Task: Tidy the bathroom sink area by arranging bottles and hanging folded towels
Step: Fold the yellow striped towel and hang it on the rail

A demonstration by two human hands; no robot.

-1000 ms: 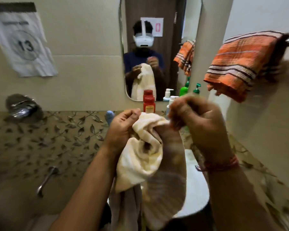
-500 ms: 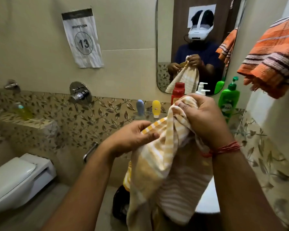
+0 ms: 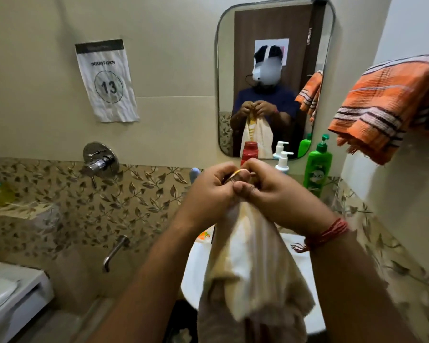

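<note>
Item: cream towel, hanging over the sink. Our left hand and right hand pinch its top edge together, likely matching corners for a fold. Orange towel hangs above the sink's right; green bottle behind.

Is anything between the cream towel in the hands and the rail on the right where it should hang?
The visible stretch of rail is covered by the orange striped towel, draped there already. The left hand and right hand pinch the cream towel over the sink; the air between looks clear. Free rail, if any, lies out of frame.
</note>
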